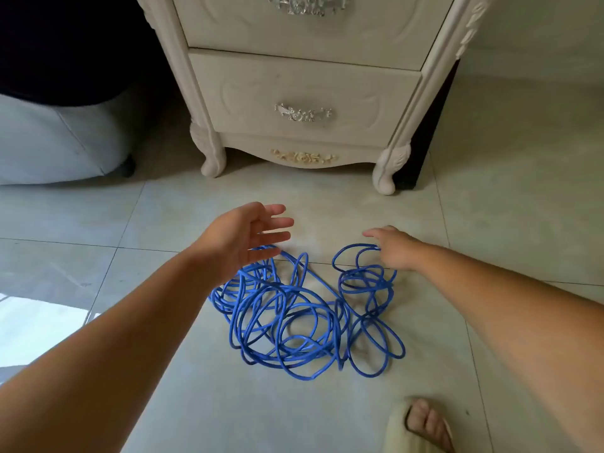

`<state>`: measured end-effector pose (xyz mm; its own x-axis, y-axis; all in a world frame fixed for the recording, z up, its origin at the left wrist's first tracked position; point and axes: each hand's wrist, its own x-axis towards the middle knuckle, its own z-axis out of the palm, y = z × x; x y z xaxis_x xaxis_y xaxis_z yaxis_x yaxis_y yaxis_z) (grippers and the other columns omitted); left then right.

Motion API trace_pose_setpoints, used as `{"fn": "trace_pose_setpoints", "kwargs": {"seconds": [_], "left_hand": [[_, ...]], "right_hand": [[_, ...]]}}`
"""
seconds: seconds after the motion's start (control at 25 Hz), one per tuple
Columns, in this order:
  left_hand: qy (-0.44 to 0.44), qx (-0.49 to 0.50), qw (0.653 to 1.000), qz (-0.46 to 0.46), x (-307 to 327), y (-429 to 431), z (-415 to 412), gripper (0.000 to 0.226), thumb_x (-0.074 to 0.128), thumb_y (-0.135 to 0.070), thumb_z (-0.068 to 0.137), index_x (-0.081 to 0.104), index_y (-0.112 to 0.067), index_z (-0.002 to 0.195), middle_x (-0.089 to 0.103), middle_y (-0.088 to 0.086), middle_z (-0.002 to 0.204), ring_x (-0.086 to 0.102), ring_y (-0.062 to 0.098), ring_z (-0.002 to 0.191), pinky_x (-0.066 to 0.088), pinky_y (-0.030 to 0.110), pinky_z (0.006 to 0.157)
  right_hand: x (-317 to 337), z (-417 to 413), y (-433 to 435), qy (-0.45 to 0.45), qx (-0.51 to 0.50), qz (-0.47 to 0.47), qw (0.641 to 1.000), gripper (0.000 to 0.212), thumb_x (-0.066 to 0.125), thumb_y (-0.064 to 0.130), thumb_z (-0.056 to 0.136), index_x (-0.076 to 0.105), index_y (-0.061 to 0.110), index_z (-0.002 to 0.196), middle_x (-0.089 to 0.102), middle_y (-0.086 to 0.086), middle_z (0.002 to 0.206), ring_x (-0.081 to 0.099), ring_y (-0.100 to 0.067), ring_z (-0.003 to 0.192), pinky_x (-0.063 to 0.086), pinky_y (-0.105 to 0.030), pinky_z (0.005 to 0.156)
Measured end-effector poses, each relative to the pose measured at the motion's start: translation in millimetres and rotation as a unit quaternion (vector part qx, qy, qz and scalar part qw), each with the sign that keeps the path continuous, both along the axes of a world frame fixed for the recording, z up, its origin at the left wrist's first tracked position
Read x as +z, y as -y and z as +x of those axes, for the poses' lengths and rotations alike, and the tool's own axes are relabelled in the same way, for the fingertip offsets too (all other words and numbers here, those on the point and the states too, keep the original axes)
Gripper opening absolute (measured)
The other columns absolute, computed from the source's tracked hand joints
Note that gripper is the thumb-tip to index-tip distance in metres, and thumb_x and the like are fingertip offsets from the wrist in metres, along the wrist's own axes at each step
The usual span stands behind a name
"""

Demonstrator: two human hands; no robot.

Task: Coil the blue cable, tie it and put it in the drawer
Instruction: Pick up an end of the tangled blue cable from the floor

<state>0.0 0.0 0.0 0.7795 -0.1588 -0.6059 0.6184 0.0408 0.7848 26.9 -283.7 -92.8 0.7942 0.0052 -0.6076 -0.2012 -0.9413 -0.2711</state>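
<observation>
A long blue plastic-sheathed cable (307, 318) is seen lying in a loose tangle on the pale tiled floor (228, 403), before the cream carved cabinet (209, 93), whose lower drawer (304, 89) is shut. The left hand (242, 240) is held open, fingers straight, over the tangle's far left edge. The right hand (392, 248) is set against a far right loop. Whether that loop is gripped cannot be told.

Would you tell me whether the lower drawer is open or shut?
Shut: the lower drawer sits flush in the nightstand frame.
</observation>
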Motion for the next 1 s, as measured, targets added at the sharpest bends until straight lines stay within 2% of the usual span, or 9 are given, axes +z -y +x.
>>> {"fn": "trace_pose_setpoints", "kwargs": {"seconds": [0.12, 0.24, 0.32, 0.4, 0.56, 0.68, 0.84, 0.92, 1.0], "left_hand": [[-0.002, 0.004, 1.0, 0.024, 0.2, -5.3, -2.5, 0.035, 0.035, -0.019, 0.102, 0.066, -0.02, 0.117, 0.076, 0.001, 0.109, 0.072, 0.02, 0.103, 0.057, 0.035, 0.085], [-0.01, 0.022, 0.999, 0.032, 2.2, -8.5, -5.8, 0.033, 0.036, -0.019, 0.103, 0.066, -0.019, 0.116, 0.076, 0.003, 0.108, 0.072, 0.02, 0.1, 0.058, 0.033, 0.082], [-0.024, 0.037, 0.998, 0.04, 8.5, -7.6, -8.9, 0.031, 0.039, -0.02, 0.103, 0.066, -0.014, 0.116, 0.076, 0.005, 0.106, 0.073, 0.022, 0.097, 0.058, 0.033, 0.08], [-0.035, 0.045, 0.997, 0.057, 17.2, -5.5, -14.3, 0.028, 0.045, -0.021, 0.102, 0.067, -0.011, 0.114, 0.076, 0.009, 0.105, 0.073, 0.024, 0.094, 0.058, 0.033, 0.078], [-0.066, 0.044, 0.994, 0.072, 58.5, -7.3, -28.4, 0.045, 0.04, -0.044, 0.104, 0.061, -0.005, 0.113, 0.072, 0.016, 0.107, 0.071, 0.026, 0.089, 0.058, 0.036, 0.073], [-0.071, 0.091, 0.993, -0.008, 103.2, -23.0, -42.3, 0.053, 0.046, -0.05, 0.1, 0.058, 0.001, 0.104, 0.072, 0.02, 0.095, 0.072, 0.027, 0.078, 0.058, 0.038, 0.065], [-0.057, 0.124, 0.981, -0.14, 147.1, -37.3, -71.3, 0.021, 0.041, 0.002, 0.101, 0.06, 0.01, 0.105, 0.068, 0.017, 0.08, 0.067, 0.015, 0.05, 0.058, 0.023, 0.052], [-0.016, 0.121, 0.979, -0.166, 165.8, -46.2, -87.3, 0.026, 0.039, 0.007, 0.1, 0.058, 0.008, 0.117, 0.067, 0.014, 0.082, 0.064, 0.01, 0.049, 0.056, 0.018, 0.051], [0.031, 0.119, 0.977, -0.177, 184.0, -51.0, -104.3, 0.028, 0.037, 0.007, 0.101, 0.057, 0.005, 0.121, 0.068, 0.008, 0.073, 0.056, 0.004, 0.045, 0.051, 0.014, 0.046]], "right_hand": [[-9.9, -6.5, 0.0, 0.017, 0.04, -0.091, 0.995, 0.051, 0.05, 0.015, 0.095, 0.043, 0.026, 0.144, 0.035, -0.005, 0.149, 0.04, -0.029, 0.131, 0.04, -0.04, 0.105], [-5.7, -7.0, -13.3, 0.035, 0.052, -0.113, 0.992, 0.02, 0.049, 0.029, 0.098, 0.059, 0.018, 0.112, 0.052, -0.009, 0.125, 0.05, -0.03, 0.116, 0.044, -0.039, 0.095], [7.7, -8.6, -30.6, 0.053, -0.031, 0.036, 0.997, 0.012, 0.051, 0.026, 0.098, 0.056, 0.018, 0.091, 0.061, -0.009, 0.103, 0.062, -0.03, 0.098, 0.049, -0.039, 0.084], [34.8, -13.3, -58.9, 0.074, -0.122, 0.207, 0.968, 0.012, 0.051, 0.02, 0.099, 0.054, 0.015, 0.089, 0.061, -0.009, 0.085, 0.065, -0.024, 0.07, 0.053, -0.036, 0.069], [141.5, -27.3, -119.5, 0.174, -0.074, 0.367, 0.911, 0.01, 0.051, 0.017, 0.099, 0.055, 0.015, 0.09, 0.048, -0.001, 0.067, 0.049, -0.013, 0.058, 0.054, -0.03, 0.064], [217.4, -56.6, -144.0, 0.211, 0.01, 0.4, 0.892, 0.025, 0.051, 0.017, 0.098, 0.051, 0.019, 0.073, 0.045, 0.005, 0.066, 0.046, -0.01, 0.058, 0.05, -0.023, 0.061], [272.1, -101.4, -152.3, 0.227, 0.085, 0.436, 0.867, 0.025, 0.055, 0.01, 0.091, 0.053, 0.018, 0.068, 0.045, 0.004, 0.082, 0.049, -0.009, 0.065, 0.047, -0.021, 0.062], [287.5, -119.5, -154.8, 0.259, 0.077, 0.438, 0.857, 0.023, 0.058, 0.002, 0.091, 0.059, 0.023, 0.081, 0.048, 0.001, 0.092, 0.055, -0.012, 0.065, 0.052, -0.023, 0.065], [288.1, -132.7, -158.9, 0.238, -0.033, 0.487, 0.84, 0.038, 0.059, -0.007, 0.09, 0.056, 0.026, 0.108, 0.057, -0.006, 0.1, 0.061, -0.017, 0.062, 0.056, -0.031, 0.071]]}}
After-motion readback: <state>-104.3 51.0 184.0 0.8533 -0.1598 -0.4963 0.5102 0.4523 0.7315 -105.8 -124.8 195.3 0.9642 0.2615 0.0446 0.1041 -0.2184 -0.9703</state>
